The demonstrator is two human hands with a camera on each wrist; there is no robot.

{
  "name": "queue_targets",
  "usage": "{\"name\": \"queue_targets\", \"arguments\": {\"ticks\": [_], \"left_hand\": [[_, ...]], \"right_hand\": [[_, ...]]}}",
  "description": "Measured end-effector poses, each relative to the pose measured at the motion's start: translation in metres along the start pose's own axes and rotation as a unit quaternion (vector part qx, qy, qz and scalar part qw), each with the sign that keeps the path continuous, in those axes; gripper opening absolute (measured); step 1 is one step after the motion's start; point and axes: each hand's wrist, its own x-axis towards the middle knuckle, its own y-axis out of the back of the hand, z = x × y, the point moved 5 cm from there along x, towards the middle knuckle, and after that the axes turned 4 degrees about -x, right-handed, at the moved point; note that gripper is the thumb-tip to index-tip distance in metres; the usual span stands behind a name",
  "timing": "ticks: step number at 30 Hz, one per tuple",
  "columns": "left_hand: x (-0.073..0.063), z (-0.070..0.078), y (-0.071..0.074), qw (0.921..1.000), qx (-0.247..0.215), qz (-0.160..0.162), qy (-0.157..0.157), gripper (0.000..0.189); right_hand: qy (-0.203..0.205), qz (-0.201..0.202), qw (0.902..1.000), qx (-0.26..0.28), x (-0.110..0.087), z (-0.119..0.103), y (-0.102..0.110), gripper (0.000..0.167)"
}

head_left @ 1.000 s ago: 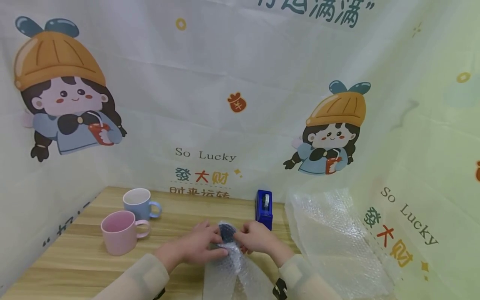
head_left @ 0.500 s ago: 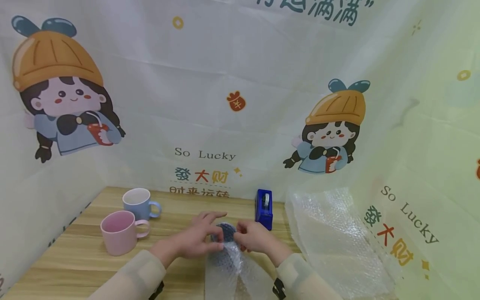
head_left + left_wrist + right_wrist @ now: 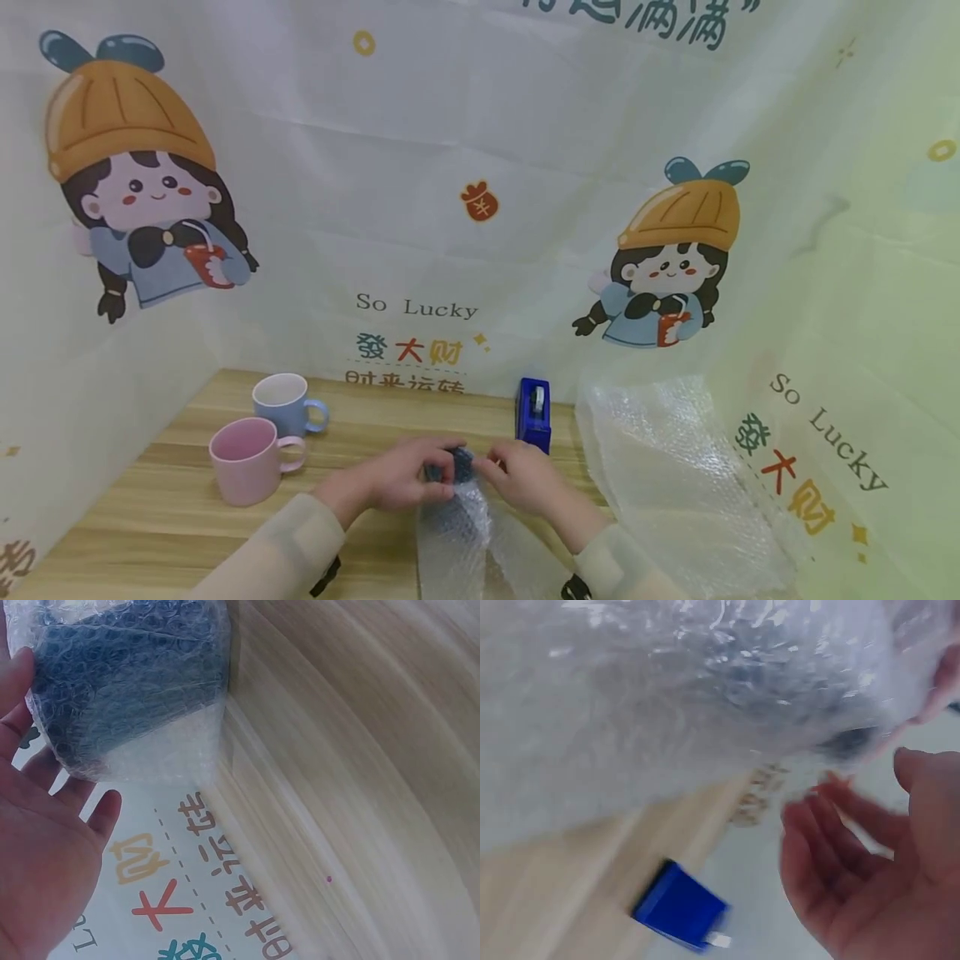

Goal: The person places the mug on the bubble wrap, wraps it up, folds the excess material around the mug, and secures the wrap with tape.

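A dark blue, cup-shaped thing (image 3: pixel 112 682) shows through the bubble wrap (image 3: pixel 453 533) around it, at the front middle of the table. My left hand (image 3: pixel 408 473) grips its upper end, with the thumb on one side and the fingers reaching behind it in the left wrist view. The wrap's loose length hangs toward me as two flaps. At the right of the wrapped end, my right hand (image 3: pixel 870 862) holds nothing; its fingers are loosely bent and a small gap parts them from the wrap in the right wrist view.
A pink mug (image 3: pixel 246 462) and a light blue mug (image 3: pixel 281 404) stand at the left on the wooden table (image 3: pixel 172 533). Behind my right hand is a blue tape dispenser (image 3: pixel 533 417). More bubble wrap (image 3: pixel 675 475) lies flat at the right. A printed cloth (image 3: pixel 375 208) hangs behind.
My right hand has let go of the wrapped end and moved slightly right. The left hand has closed in over the top of the wrapped thing after its fingers were spread.
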Motion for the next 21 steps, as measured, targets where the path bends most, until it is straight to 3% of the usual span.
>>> {"name": "queue_targets", "arguments": {"ticks": [3,5,8,10,11,13,16,21], "left_hand": [[-0.001,-0.001,-0.002,0.9999,-0.015,0.003,0.006,0.019],[-0.002,-0.002,-0.003,0.9998,-0.018,0.007,0.005,0.019],[-0.002,-0.002,-0.002,0.9999,-0.012,0.012,0.001,0.019],[-0.002,-0.002,-0.001,0.9999,-0.004,0.015,-0.002,0.02],[-0.002,-0.002,-0.001,0.9999,-0.005,0.016,-0.001,0.02],[-0.002,-0.003,-0.001,0.9998,-0.008,0.016,0.0,0.021],[-0.003,-0.003,-0.003,0.9998,-0.015,0.015,-0.001,0.022],[-0.003,-0.004,-0.003,0.9995,-0.027,0.016,0.001,0.022]], "right_hand": [[0.082,0.036,0.9953,-0.037,-0.024,-0.025,0.012,0.028],[0.157,0.021,0.9857,-0.057,-0.046,-0.046,0.012,0.02],[0.3,0.023,0.9441,-0.136,-0.078,-0.075,-0.005,0.015],[0.345,0.05,0.913,-0.213,-0.094,-0.084,-0.025,0.018],[0.362,0.087,0.8921,-0.255,-0.099,-0.086,-0.036,0.02],[0.359,0.144,0.8669,-0.314,-0.106,-0.087,-0.055,0.023],[0.343,0.198,0.8472,-0.355,-0.11,-0.083,-0.073,0.023],[0.346,0.22,0.8379,-0.361,-0.108,-0.079,-0.079,0.019]]}}
